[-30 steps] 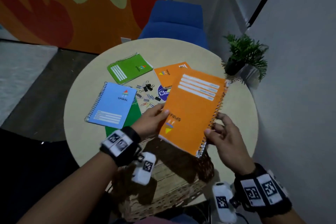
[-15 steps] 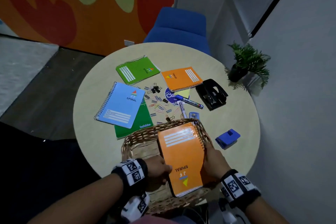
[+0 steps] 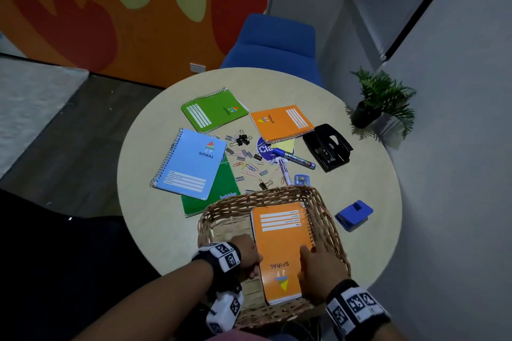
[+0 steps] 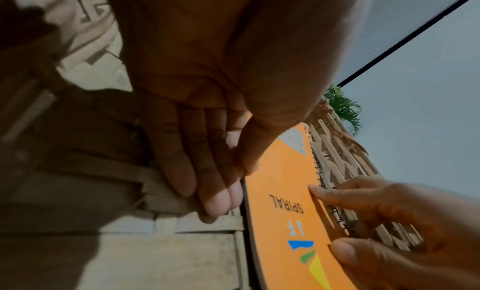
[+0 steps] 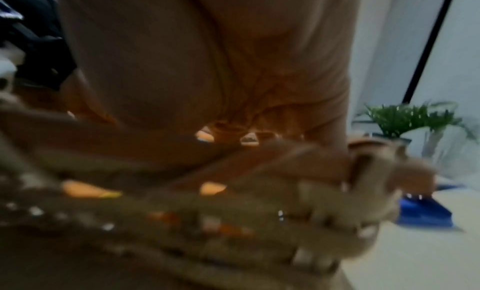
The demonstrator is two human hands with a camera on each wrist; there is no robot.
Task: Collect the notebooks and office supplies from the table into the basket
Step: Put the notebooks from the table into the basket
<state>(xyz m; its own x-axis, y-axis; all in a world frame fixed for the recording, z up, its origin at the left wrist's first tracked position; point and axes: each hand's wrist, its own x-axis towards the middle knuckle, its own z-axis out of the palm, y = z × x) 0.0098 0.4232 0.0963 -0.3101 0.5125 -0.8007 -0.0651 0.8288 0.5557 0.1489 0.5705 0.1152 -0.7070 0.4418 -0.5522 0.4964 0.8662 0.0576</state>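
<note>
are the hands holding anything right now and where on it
Both hands are on the large orange notebook lying in the basket: left hand fingertips at its plain long edge, right hand fingers at the spiral edge. Neither clearly grips.

Both forearms are bare, with no sleeves reaching the wrists. The left hand (image 3: 248,253) and the right hand (image 3: 318,271) carry no gloves or rings that can be made out.

Each wrist wears a black band (image 3: 221,259) faced with white panels printed with black square fiducial markers; on the right wrist band (image 3: 356,310) at least 3 panels show. A white, rounded camera pod (image 3: 225,311) bearing similar markers hangs below the left band at 6 o'clock. Thin dark cables (image 3: 311,324) trail near the right wrist at 9 o'clock.
</note>
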